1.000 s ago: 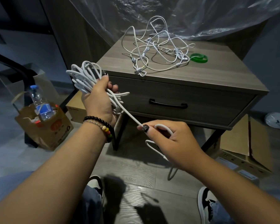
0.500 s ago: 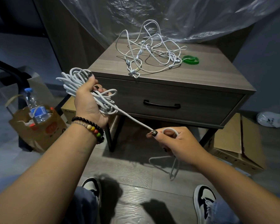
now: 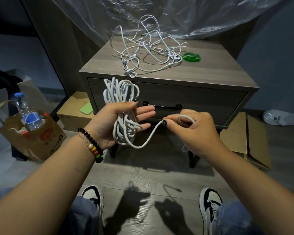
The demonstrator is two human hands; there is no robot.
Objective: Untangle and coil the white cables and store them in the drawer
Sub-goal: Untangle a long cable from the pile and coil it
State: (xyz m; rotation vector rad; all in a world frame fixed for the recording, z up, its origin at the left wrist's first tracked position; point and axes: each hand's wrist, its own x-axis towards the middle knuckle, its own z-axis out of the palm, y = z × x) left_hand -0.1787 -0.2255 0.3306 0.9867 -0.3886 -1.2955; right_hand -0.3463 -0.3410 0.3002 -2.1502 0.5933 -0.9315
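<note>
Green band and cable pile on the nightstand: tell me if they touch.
Cannot tell. In the head view the green band lies right at the cable pile's right edge, with no plain gap or contact.

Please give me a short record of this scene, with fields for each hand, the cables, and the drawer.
left hand: palm up, fingers straight, coiled cable lying across it
right hand: pinches the loose tail of that cable
tangled cables: on the nightstand top, not yet sorted
green band: beside the tangle
drawer: closed, handle untouched
</note>
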